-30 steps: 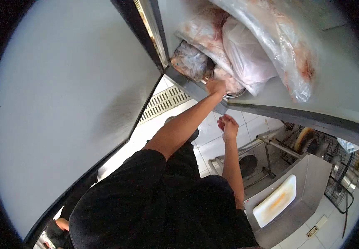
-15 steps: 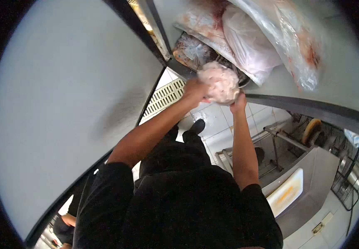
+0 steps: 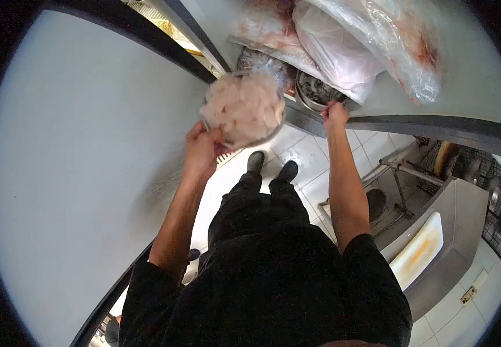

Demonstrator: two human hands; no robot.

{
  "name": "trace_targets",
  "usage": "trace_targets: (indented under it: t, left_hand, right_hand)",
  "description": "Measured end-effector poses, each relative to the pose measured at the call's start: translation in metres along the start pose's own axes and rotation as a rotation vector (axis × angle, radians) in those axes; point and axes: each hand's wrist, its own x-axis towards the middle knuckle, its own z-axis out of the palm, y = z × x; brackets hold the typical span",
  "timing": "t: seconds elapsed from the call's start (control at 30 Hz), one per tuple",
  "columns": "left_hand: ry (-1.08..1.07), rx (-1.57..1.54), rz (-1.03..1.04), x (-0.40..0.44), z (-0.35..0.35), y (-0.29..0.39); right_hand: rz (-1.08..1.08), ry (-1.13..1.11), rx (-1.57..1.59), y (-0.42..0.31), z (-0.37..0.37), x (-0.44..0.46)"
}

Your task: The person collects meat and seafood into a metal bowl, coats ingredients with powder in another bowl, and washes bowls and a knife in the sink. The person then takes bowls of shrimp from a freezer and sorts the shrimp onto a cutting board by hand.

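My left hand (image 3: 203,147) grips the near edge of a round bowl (image 3: 274,130) heaped with pale pink raw meat pieces (image 3: 243,107). The bowl is held out in front of the open fridge, slightly blurred. At the fridge's front edge, my right hand (image 3: 335,113) has its fingers closed on the rim of a metal pot (image 3: 306,102). Dark grey contents (image 3: 318,89) show inside that pot, too unclear to name. A white plastic bag (image 3: 340,49) lies right behind the pot, partly over it.
Large clear bags with reddish meat (image 3: 409,43) fill the fridge's right side. The fridge door (image 3: 105,139) stands open on the left. At lower right are a steel sink (image 3: 453,254) holding a stained white cutting board (image 3: 421,248), and a wire rack (image 3: 493,214). The floor is tiled (image 3: 305,156).
The bowl of meat has moved left, out of the fridge opening, now in my left hand alone. My right hand has left it and is at the metal pot, which is now uncovered.
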Motion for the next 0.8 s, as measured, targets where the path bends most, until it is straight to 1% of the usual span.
trace_targets:
  t: [0.03, 0.07, 0.13, 0.17, 0.23, 0.27, 0.33, 0.37, 0.4, 0.47, 0.53, 0.57, 0.6, 0.63, 0.7, 0.77, 0.8]
  left_hand:
    - [-0.041, -0.040, 0.042, 0.011, 0.000, 0.008]
    - [-0.048, -0.039, 0.039, 0.019, 0.004, 0.014]
    - [-0.019, -0.176, 0.117, 0.028, 0.028, 0.040]
    - [-0.029, -0.176, 0.113, 0.044, 0.032, 0.044]
    - [-0.011, -0.226, 0.199, 0.077, 0.039, 0.050]
    - [-0.021, -0.220, 0.191, 0.092, 0.042, 0.054]
    - [-0.071, -0.218, 0.244, 0.116, 0.051, 0.064]
    - [-0.085, -0.211, 0.237, 0.125, 0.056, 0.069]
    - [-0.102, -0.234, 0.239, 0.129, 0.062, 0.074]
    - [-0.139, -0.245, 0.230, 0.156, 0.069, 0.075]
    - [-0.225, -0.271, 0.190, 0.190, 0.066, 0.071]
    - [-0.102, -0.268, 0.160, 0.199, 0.074, 0.069]
    - [-0.135, -0.245, 0.137, 0.203, 0.077, 0.066]
    - [-0.201, -0.265, 0.156, 0.219, 0.075, 0.064]
    - [-0.314, -0.305, 0.180, 0.244, 0.073, 0.060]
    - [-0.389, -0.220, 0.255, 0.265, 0.067, 0.051]
    - [-0.427, -0.078, 0.355, 0.278, 0.065, 0.047]
  right_hand:
    - [-0.049, -0.003, 0.052, -0.011, 0.004, -0.017]
    - [-0.052, 0.004, 0.054, -0.012, 0.003, -0.025]
    - [-0.062, -0.007, 0.065, -0.016, -0.002, -0.034]
    - [-0.068, 0.001, 0.067, -0.018, -0.005, -0.038]
    - [0.008, -0.032, 0.116, -0.019, -0.009, -0.054]
    - [0.007, -0.018, 0.122, -0.017, -0.011, -0.064]
    - [-0.048, -0.002, 0.232, -0.014, -0.015, -0.088]
    - [-0.043, 0.035, 0.137, -0.012, -0.018, -0.098]
    - [-0.036, 0.052, 0.148, -0.005, -0.029, -0.106]
    - [-0.044, -0.018, 0.168, 0.009, -0.052, -0.119]
    - [-0.063, 0.008, 0.190, 0.017, -0.073, -0.140]
    - [-0.052, -0.008, 0.164, 0.019, -0.086, -0.151]
    - [-0.043, -0.019, 0.140, 0.020, -0.099, -0.166]
    - [-0.010, 0.037, 0.100, 0.011, -0.100, -0.182]
    - [-0.032, 0.085, 0.175, 0.019, -0.127, -0.202]
    - [-0.049, 0.096, 0.260, 0.027, -0.170, -0.206]
    - [-0.068, 0.135, 0.283, 0.027, -0.187, -0.211]
